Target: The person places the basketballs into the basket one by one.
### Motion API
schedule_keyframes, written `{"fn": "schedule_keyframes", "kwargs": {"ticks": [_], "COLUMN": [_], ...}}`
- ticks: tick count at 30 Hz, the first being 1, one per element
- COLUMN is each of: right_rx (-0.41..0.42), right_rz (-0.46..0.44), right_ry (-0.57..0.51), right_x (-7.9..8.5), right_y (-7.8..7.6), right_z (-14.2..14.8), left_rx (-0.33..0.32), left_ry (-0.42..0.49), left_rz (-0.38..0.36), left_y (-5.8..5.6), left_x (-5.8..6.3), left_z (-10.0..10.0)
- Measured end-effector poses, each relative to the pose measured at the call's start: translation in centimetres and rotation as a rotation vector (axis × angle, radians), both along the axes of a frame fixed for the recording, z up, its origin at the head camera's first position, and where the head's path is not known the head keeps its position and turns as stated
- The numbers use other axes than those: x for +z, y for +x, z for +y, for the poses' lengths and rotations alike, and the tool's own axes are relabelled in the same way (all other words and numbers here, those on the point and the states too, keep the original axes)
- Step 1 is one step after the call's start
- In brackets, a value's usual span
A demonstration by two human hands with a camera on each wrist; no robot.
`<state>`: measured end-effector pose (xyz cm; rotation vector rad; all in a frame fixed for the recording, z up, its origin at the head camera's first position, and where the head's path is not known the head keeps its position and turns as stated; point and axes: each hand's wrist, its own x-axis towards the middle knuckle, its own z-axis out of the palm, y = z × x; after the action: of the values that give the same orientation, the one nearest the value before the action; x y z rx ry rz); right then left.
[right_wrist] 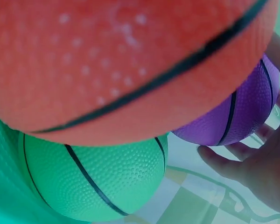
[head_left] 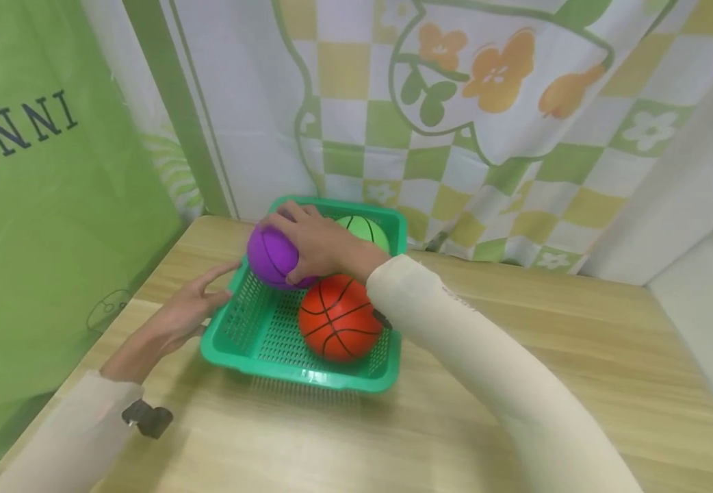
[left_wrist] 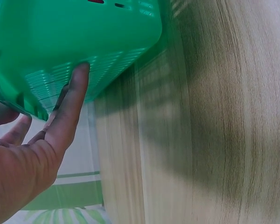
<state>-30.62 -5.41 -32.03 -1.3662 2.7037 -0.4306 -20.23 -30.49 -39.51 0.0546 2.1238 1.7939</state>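
My right hand [head_left: 316,239] grips a small purple basketball [head_left: 272,257] from above, fingers spread over its top and thumb on the near side. That ball overlaps the left rim of a green plastic basket [head_left: 248,366] in the head view. An orange-red basketball [head_left: 338,320] lies inside the basket under my right wrist. Behind it sits a light green basketball [right_wrist: 98,177], partly hidden by my right hand in the head view. My left hand [head_left: 187,308] is at the basket's left side, its fingers [left_wrist: 73,93] fairly straight along the slotted outer wall.
The basket stands on a wooden table [head_left: 486,411]. Behind the table hangs a checked curtain [head_left: 387,130] with flower prints, and a green cloth [head_left: 55,226] hangs at the left. A thin wire [head_left: 100,308] shows near the table's left edge.
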Motion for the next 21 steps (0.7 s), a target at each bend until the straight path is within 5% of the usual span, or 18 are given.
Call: {"fn": "schedule_keyframes", "kwargs": {"ticks": [5, 21], "right_rx": [0.021, 0.098], "right_rz": [0.100, 0.185], "right_ry": [0.083, 0.348], "right_x": [-0.2, -0.7], "right_y": [0.0, 0.4], "right_z": [-0.1, -2.4], "left_rx": [0.004, 0.000], "left_ry": [0.001, 0.011], "left_rz": [0.001, -0.002], "left_y": [0.0, -0.3], "left_x": [-0.1, -0.4], "left_z": [0.1, -0.3]}}
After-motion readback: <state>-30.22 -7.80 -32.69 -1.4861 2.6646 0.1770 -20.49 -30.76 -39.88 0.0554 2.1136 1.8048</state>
